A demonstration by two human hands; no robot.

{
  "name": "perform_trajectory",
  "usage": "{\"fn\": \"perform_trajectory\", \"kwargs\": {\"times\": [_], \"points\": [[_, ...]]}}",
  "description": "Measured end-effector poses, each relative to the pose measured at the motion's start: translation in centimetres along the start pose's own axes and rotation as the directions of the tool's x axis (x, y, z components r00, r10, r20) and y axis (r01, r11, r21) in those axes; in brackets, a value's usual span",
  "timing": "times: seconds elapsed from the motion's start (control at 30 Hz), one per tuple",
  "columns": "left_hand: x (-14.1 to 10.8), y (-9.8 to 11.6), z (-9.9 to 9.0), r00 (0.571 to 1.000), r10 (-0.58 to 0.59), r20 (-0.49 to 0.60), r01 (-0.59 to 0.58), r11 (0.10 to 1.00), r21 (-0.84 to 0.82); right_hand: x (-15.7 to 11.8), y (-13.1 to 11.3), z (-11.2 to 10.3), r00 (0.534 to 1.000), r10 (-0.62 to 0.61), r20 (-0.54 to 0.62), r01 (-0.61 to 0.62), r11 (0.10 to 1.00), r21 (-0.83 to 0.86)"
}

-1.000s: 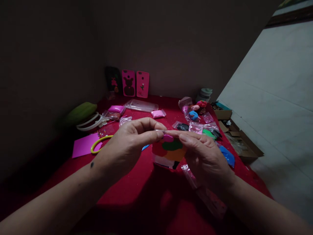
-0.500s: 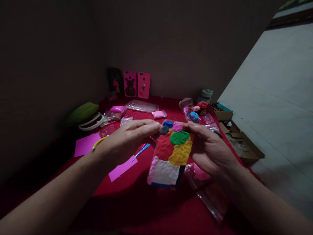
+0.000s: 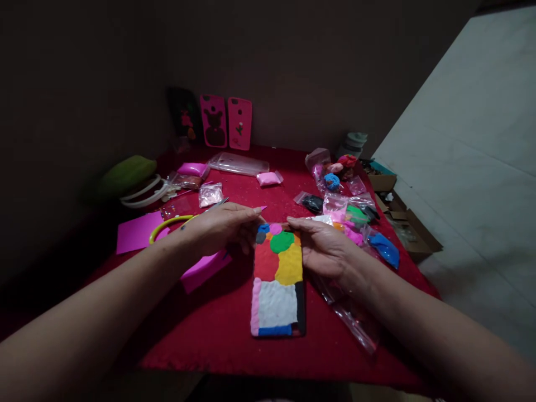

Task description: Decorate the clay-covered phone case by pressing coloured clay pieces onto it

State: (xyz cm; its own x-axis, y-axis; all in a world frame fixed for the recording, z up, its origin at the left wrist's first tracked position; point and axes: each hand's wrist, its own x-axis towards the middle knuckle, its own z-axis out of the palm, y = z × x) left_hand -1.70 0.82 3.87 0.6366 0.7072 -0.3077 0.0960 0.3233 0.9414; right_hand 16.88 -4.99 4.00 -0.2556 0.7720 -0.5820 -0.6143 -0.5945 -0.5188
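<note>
A phone case [image 3: 277, 304] covered with patches of coloured clay lies low over the red cloth, its patterned side up. The patches are red, yellow, green, white, pink, black, grey, orange and blue. My left hand [image 3: 224, 228] grips its upper left edge, thumb on top and the other fingers partly hidden. At the upper right edge, my right hand [image 3: 324, 245] pinches the case between thumb and fingers. Beside my left wrist lies a yellow ring-shaped handle [image 3: 161, 226]. Bags of coloured clay [image 3: 355, 215] sit beyond my right hand.
Three decorated phone cases [image 3: 240, 124] lean against the wall. A clear case [image 3: 238, 163] lies flat at the back. Pink sheets [image 3: 140, 231] are on the left, near a green fruit [image 3: 129, 172]. An open cardboard box [image 3: 412, 229] stands beyond the table's right edge.
Both hands have brought the clay-covered case down and toward me, and it is now straighter and flatter. The view has shifted, showing more clay bags on the right and the table's front edge.
</note>
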Motion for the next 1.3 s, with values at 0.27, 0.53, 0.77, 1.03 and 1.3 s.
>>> {"fn": "perform_trajectory", "kwargs": {"times": [0.27,0.53,0.77,1.03,1.3], "points": [[0.7,-0.7,0.0,1.0,-0.023,-0.015,0.023,1.0,0.007,0.8,-0.4,-1.1,0.998,-0.058,0.029,0.057,0.998,0.027],[-0.1,-0.1,1.1,0.991,0.077,-0.105,-0.056,0.98,0.191,0.6,0.0,-0.8,0.99,-0.137,-0.036,0.136,0.991,-0.014],[-0.1,-0.2,1.5,0.973,0.152,-0.175,-0.093,0.947,0.308,0.1,0.2,-0.3,0.988,-0.154,-0.013,0.152,0.986,-0.074],[-0.6,0.4,1.6,0.972,0.194,-0.133,-0.136,0.924,0.358,0.2,0.2,-0.4,0.983,-0.182,-0.027,0.179,0.979,-0.095],[-0.4,0.0,1.4,0.972,0.197,-0.129,-0.13,0.907,0.401,0.1,0.2,-0.3,0.979,-0.199,-0.036,0.193,0.973,-0.123]]}}
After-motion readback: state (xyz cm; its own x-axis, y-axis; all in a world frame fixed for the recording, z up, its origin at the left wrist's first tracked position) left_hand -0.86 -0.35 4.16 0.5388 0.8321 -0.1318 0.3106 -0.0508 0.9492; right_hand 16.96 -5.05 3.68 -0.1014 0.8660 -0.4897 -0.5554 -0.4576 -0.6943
